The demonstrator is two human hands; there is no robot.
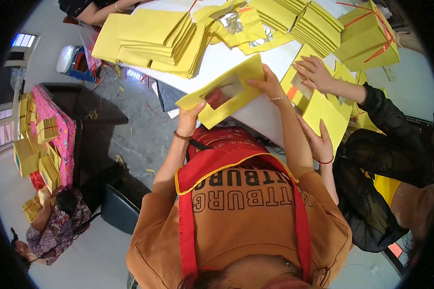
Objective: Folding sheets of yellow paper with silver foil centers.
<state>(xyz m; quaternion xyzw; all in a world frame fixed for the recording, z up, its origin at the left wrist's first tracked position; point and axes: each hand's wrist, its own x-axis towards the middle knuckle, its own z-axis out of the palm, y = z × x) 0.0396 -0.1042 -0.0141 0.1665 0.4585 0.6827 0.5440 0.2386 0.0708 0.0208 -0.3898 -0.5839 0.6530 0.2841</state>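
Between my two hands I hold a flat yellow paper piece [243, 72], shaped like an envelope or flat bag, tilted above the table's near edge. A window in its middle shows dark red and pale grey; whether it is clear film or an opening I cannot tell. My left hand [190, 120] pinches its lower left end, thumb on top. At the right end, my right hand [269, 85] grips the edge with the thumb over the face. Fingers behind the paper are hidden.
Stacks of yellow paper pieces [154, 38] cover the white table [212, 62]. At right, a co-worker's hands [316, 74] handle similar pieces. Red-tied yellow bundles [366, 38] stand at the far right. Another person sits at left near a pink-covered surface [65, 135] with bundles.
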